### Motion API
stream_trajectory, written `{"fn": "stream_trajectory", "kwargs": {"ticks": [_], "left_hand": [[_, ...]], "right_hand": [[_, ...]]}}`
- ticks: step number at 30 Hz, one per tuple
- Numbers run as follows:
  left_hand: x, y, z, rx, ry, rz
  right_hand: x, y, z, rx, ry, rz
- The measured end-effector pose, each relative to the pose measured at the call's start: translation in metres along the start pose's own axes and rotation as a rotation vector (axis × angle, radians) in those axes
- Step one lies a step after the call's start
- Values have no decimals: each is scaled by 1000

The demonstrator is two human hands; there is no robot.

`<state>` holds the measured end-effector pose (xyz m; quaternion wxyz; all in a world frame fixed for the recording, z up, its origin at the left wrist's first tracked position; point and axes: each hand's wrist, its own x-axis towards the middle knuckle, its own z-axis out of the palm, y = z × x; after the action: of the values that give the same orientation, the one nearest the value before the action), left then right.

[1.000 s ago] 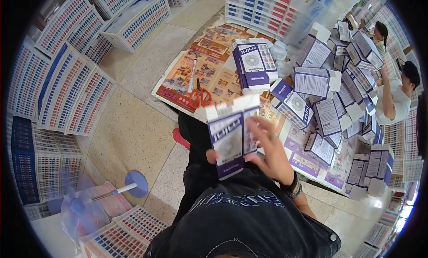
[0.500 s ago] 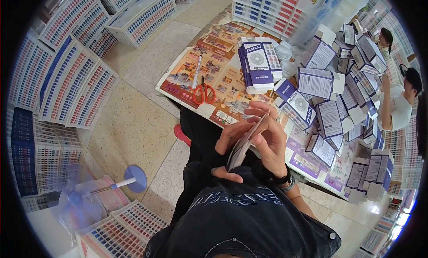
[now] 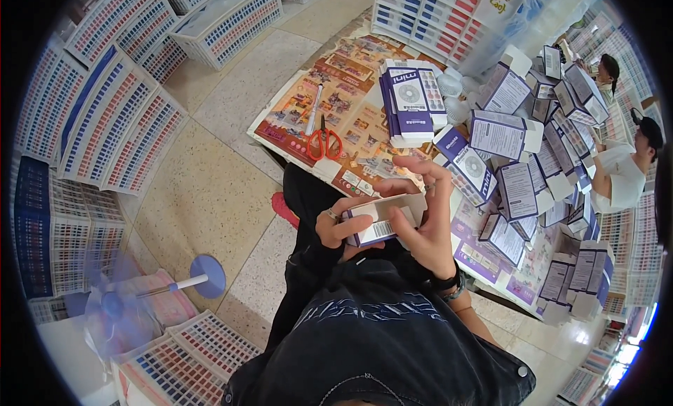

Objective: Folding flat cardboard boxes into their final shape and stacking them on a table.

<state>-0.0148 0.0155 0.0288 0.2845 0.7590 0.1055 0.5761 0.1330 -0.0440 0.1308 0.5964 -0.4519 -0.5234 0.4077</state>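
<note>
Just in front of my chest I hold a small white and purple carton [image 3: 383, 229], squared out, with its end facing me open and a flap standing up on the right. My left hand [image 3: 336, 228] grips its left side, a finger lying along the edge. At the right, my right hand [image 3: 436, 227] has its thumb pressed at the open end and its fingers behind the flap. On the table [image 3: 355, 118], red-handled scissors [image 3: 324, 145] lie near the front edge, beside a white pen-like tool [image 3: 315, 110]. A stack of flat cartons [image 3: 412, 104] lies beyond my hands.
Assembled cartons [image 3: 515, 185] are heaped on the table's right, next to clear plastic pieces [image 3: 456, 101]. White baskets [image 3: 224, 27] stand at the far left. A blue fan [image 3: 116, 308] spins at lower left. Another person [image 3: 624, 174] works across on the right.
The carton, flat and seen nearly edge-on before, is now opened into a box shape and tilted with its open end toward me. Both hands have shifted their hold around it.
</note>
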Motion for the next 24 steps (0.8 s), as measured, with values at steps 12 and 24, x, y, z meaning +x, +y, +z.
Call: {"fn": "stream_trajectory", "kwargs": {"ticks": [12, 24], "left_hand": [[-3, -4, -2, -85, -17, -18], [-12, 3, 9, -416, 58, -174]], "right_hand": [[5, 8, -30, -92, -127, -34], [1, 2, -41, -544, -408, -425]]}}
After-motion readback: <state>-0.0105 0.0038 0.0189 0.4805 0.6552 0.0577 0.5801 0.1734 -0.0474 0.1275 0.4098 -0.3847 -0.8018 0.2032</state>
